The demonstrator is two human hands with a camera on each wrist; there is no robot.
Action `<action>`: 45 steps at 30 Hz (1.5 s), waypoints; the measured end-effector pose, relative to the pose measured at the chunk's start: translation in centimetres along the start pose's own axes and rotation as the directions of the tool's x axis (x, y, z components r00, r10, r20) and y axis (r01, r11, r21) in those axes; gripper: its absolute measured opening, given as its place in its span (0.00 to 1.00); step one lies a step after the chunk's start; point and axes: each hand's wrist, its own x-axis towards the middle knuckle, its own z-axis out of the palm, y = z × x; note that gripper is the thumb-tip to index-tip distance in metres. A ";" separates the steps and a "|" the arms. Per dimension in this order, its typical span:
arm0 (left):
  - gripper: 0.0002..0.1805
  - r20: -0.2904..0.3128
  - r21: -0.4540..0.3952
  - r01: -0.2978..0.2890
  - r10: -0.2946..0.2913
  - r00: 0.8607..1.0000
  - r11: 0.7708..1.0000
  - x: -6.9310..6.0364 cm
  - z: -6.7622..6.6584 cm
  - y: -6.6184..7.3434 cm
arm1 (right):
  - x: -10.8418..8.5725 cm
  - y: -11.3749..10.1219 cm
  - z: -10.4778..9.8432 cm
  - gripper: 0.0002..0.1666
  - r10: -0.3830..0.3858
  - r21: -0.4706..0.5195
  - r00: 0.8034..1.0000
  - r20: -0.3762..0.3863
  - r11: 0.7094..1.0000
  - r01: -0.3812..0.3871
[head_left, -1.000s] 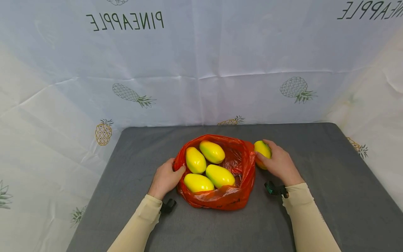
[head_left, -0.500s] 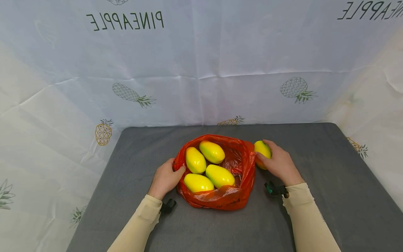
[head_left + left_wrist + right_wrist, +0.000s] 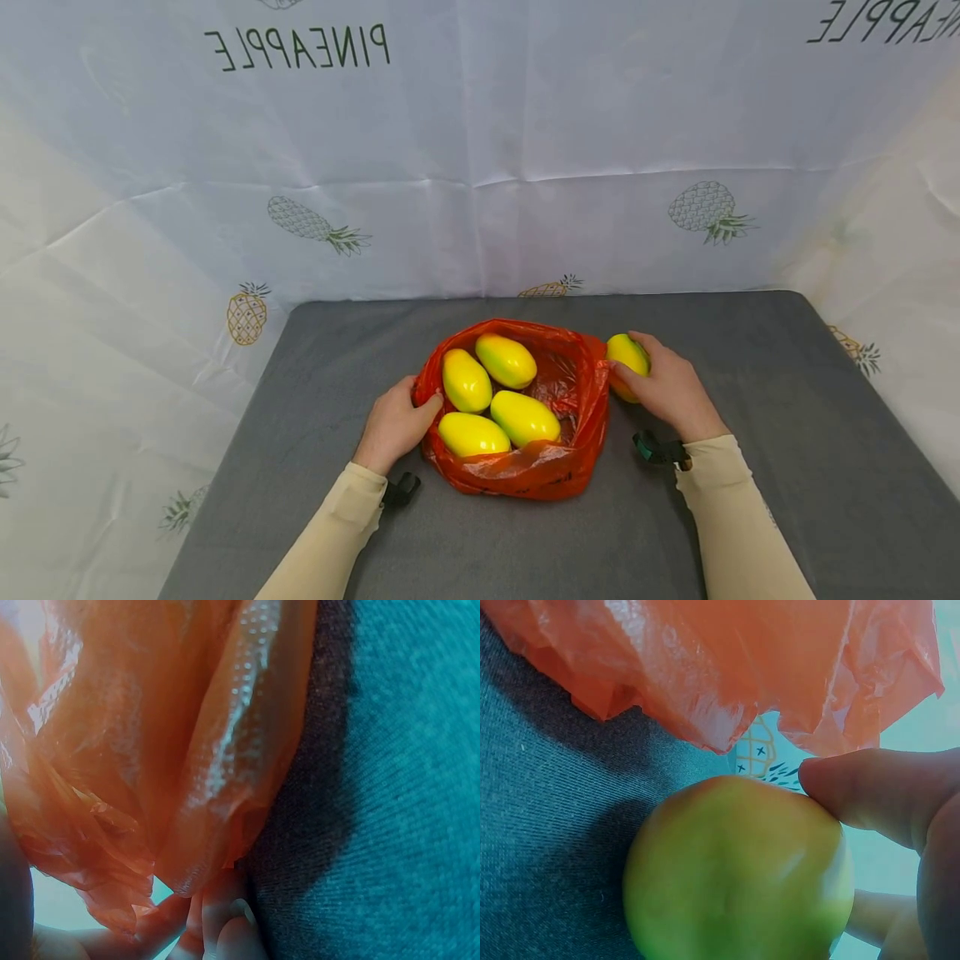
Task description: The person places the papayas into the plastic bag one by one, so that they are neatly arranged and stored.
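A red plastic bag point(image 3: 532, 477) sits with its mouth wide on the table, holding several yellow mangoes point(image 3: 467, 381). At its left rim, my left hand point(image 3: 394, 423) pinches the plastic between thumb and fingers; the left wrist view shows those fingers point(image 3: 229, 922) low beside the crinkled bag. To the right of the bag, my right hand point(image 3: 670, 390) grips another mango point(image 3: 628, 357), thumb on the near side. That mango looks yellow-green in the right wrist view, rests at the tabletop and lies close beside the bag wall; the head view cannot settle whether they touch.
The grey cloth-covered table point(image 3: 510, 550) reaches back to a white curtain point(image 3: 480, 233) printed with pineapples. Similar fabric hangs at both sides. A small dark wrist camera point(image 3: 401, 490) sits by the left wrist, another wrist camera point(image 3: 656, 450) by the right.
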 end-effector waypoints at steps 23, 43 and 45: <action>0.19 0.007 0.006 0.007 -0.007 1.000 1.000 0.1 -0.1 0.2 | -0.2 -0.3 -0.8 0.50 0.003 -0.001 1.000 -0.017 1.000 -0.003; 0.20 0.020 0.004 0.019 -0.019 1.000 1.000 0.2 -0.3 0.3 | -2.0 -2.8 -3.6 0.50 -0.041 -0.022 0.996 -0.077 0.999 0.039; 0.20 0.022 0.005 0.021 -0.021 1.000 1.000 0.2 -0.3 0.3 | -2.3 -3.2 -3.8 0.50 -0.049 -0.024 0.995 -0.086 0.999 0.047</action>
